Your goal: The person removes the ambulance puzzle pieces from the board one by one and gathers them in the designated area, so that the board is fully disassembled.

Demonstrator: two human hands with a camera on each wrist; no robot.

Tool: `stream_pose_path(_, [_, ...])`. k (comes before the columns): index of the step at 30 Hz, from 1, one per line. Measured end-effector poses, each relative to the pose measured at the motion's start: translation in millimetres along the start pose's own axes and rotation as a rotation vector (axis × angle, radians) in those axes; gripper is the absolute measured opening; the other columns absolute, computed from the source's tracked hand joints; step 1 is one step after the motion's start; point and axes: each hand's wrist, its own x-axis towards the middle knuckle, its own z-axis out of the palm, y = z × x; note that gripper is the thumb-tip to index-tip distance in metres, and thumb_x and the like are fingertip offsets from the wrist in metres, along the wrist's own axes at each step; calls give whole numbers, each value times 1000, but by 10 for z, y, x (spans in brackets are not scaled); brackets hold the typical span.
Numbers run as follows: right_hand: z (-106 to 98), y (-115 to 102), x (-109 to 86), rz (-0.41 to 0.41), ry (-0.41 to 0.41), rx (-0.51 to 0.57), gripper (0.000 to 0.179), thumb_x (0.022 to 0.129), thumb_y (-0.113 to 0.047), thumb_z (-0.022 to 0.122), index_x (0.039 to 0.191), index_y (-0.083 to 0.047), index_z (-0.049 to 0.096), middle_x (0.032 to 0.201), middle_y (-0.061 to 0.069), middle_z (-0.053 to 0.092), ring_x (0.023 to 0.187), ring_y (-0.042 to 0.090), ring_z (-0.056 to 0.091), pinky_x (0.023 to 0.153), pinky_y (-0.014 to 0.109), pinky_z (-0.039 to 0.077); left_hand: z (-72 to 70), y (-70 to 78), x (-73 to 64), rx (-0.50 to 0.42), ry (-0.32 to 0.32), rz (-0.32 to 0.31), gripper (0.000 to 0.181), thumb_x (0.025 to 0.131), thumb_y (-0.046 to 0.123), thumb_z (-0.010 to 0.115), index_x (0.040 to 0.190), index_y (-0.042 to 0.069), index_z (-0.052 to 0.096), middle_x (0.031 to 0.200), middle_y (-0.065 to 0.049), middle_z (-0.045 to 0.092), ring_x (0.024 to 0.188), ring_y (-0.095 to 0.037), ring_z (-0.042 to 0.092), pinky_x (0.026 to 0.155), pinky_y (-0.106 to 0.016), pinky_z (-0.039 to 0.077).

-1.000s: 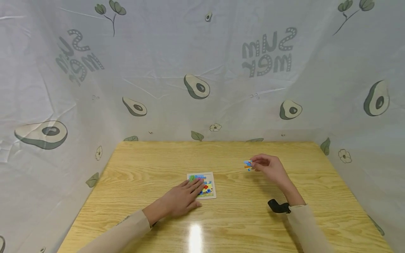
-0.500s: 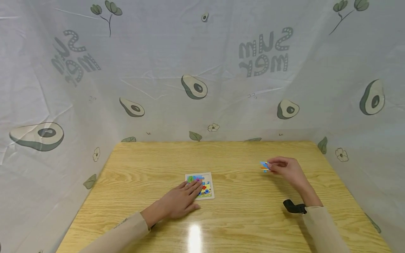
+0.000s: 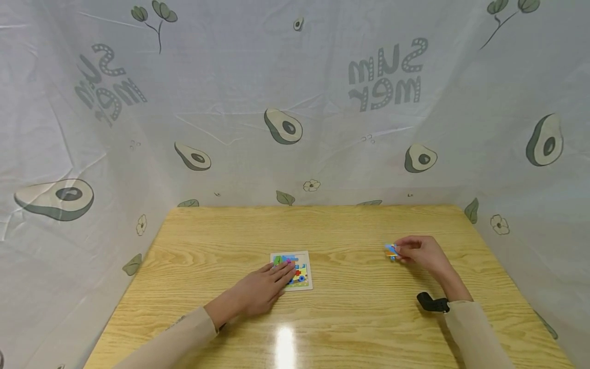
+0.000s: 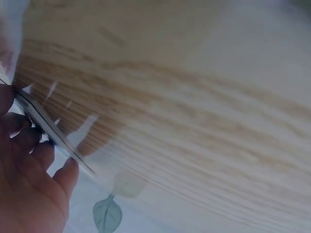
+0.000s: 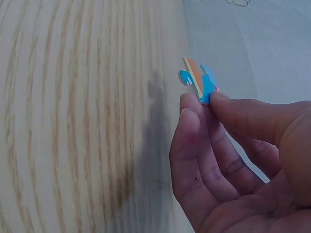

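Note:
My left hand (image 3: 262,291) lies with straight fingers over the left part of a small square jigsaw puzzle (image 3: 302,283) in a pale frame. The picture shows green, blue, yellow and a red cross; a bare pale patch shows at its upper right. The fingers cover part of the picture. Off to the right, my right hand (image 3: 424,255) pinches a puzzle piece (image 5: 206,87) between thumb and fingertips. That piece is blue and orange with a knob on one side, and it is held up over the table, casting a shadow in the right wrist view.
The wooden table (image 3: 221,230) carries both hands' work, with a bright glare spot near its front. A pale curtain (image 3: 230,77) printed with avocados hangs behind and at both sides. A black wrist mount (image 3: 432,302) sticks out from the right wrist.
My right hand has carried the puzzle piece to the right, then slightly lower toward the table. My left hand stays on the puzzle, its thumb drawn in closer to the fingers.

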Motion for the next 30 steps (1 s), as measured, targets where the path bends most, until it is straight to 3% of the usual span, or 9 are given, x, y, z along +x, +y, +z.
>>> stream_pose_path(14, [40,57,51,46,-19,-68,40,104,-12,66,134,14,61,111,21,77,86,12,76,74,28,65,-15,-35,7,-22,-5,13,58,116,31,29,170,12,19,178,-5,16,165,-21,21,132,-48,31])
stream_pose_path(30, [86,44,100,86,41,-173,31,101,-8,66,120,17,67,98,22,78,78,13,75,68,27,64,29,-17,10,-37,-5,-5,58,116,33,29,170,14,18,179,-3,16,165,-20,21,132,-48,31])
